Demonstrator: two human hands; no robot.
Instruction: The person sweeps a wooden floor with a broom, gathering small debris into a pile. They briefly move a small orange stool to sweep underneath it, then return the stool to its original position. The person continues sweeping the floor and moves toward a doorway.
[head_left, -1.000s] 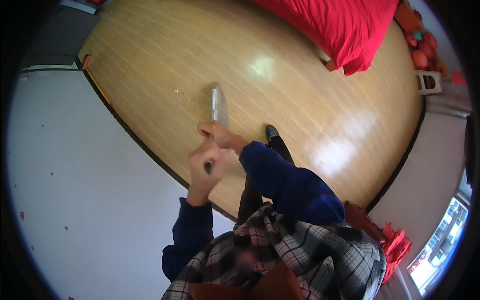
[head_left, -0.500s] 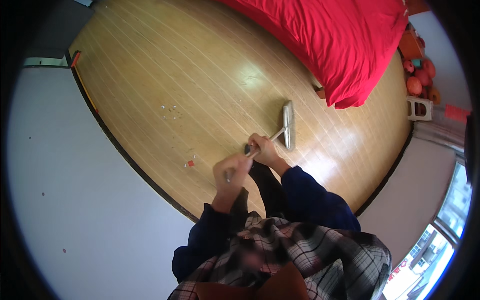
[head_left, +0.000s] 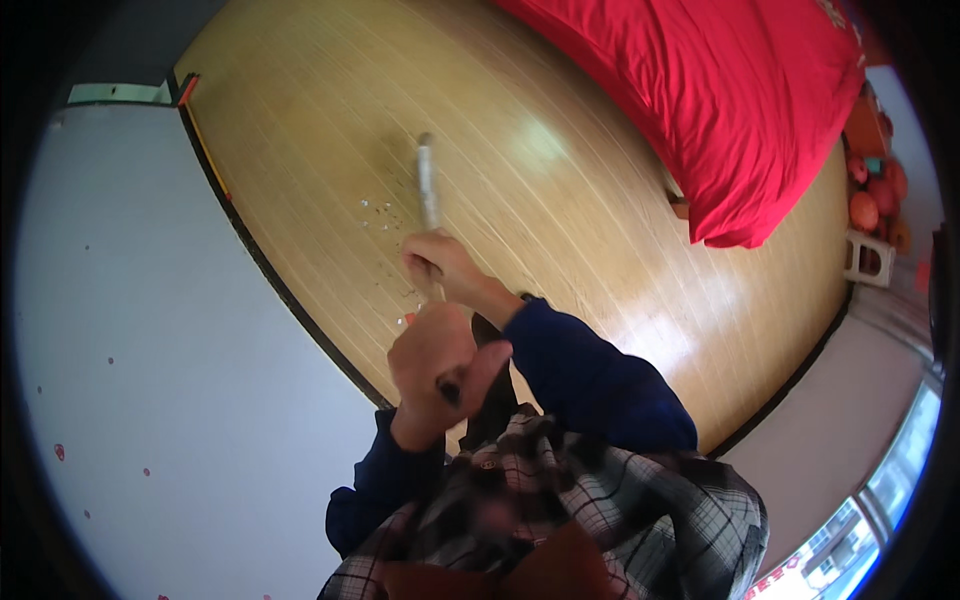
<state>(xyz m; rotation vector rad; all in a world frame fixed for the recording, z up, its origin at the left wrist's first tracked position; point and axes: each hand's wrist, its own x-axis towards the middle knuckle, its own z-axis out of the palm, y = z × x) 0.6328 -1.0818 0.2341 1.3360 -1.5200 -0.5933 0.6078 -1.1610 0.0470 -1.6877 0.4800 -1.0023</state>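
The wooden floor (head_left: 320, 110) spreads under everything, with a pale wall (head_left: 200, 350) along its left side. At upper right a red cloth (head_left: 700, 110) hangs in folds. A yellow stick (head_left: 208, 150) with a red end lies along the foot of the wall. The broom (head_left: 427, 180) is ahead of the person, its blurred head pointing away; whether it touches the floor I cannot tell. A white stool (head_left: 868, 260) stands at far right. The left hand (head_left: 435, 360) has its grip closed around the handle's dark top end, and the right hand (head_left: 445, 264) grasps the handle farther down. Small litter (head_left: 380, 208) lies just left of the broom's head; a red scrap (head_left: 409, 318) shows beside the left hand.
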